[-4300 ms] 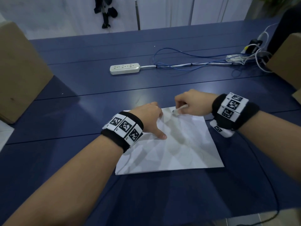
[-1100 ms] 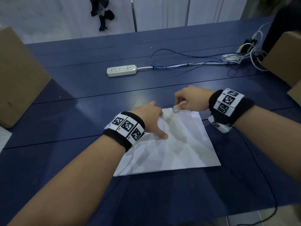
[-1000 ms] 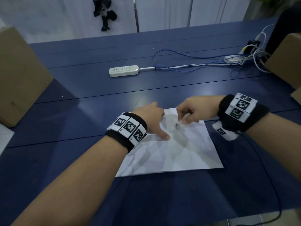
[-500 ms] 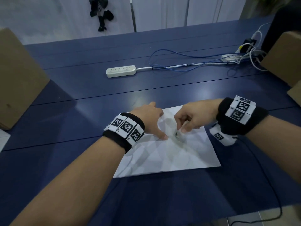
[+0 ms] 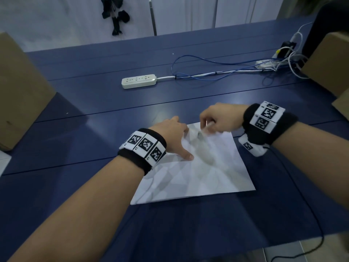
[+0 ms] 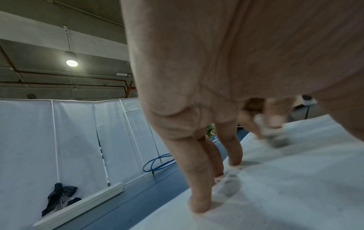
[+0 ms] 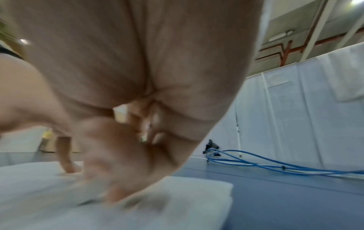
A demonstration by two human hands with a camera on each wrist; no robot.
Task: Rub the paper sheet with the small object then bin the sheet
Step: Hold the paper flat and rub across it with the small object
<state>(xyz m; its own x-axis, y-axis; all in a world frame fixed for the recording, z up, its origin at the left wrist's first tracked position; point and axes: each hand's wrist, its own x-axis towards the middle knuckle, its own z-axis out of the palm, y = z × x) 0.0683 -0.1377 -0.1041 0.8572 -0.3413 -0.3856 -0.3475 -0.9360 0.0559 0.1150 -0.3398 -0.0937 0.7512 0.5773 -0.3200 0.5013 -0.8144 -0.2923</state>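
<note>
A creased white paper sheet lies flat on the blue table. My left hand presses straight fingers onto the sheet's upper left part, thumb spread out; the left wrist view shows the fingertips standing on the paper. My right hand pinches a small white object and holds its tip on the sheet near the far edge. This object is blurred in the left wrist view. In the right wrist view a bit of it shows between the curled fingers above the paper.
A white power strip lies further back, with blue and white cables running right to a plug cluster. Cardboard boxes stand at the left and right. A black wire trails off the table's near right edge.
My right hand has moved the small object back from the sheet's middle to its far edge, continuing a back-and-forth rub. The left hand has stayed pressed on the paper.
</note>
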